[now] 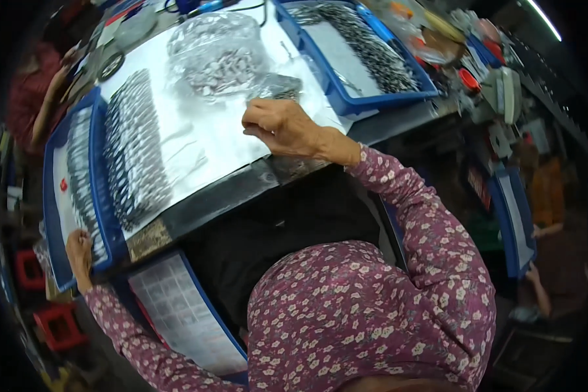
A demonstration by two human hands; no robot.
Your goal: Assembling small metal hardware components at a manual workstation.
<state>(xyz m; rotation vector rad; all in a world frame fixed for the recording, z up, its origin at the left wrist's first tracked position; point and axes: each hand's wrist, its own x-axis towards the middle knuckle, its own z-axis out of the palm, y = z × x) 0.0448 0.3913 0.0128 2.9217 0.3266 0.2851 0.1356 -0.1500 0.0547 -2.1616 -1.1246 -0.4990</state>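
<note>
Count on the table (225,201): two blue trays, one at left (100,196) and one at far right (389,103); two clear bags, one large (219,55) and one small (282,83). Metal pieces (137,140), too many to count, lie in a bank beside the left tray. Right hand (276,125): half curled before the small bag, thumb near index finger; contents cannot be determined. Left hand (79,248): at the left tray's near end, fingers bent; grip and contact cannot be determined.
</note>
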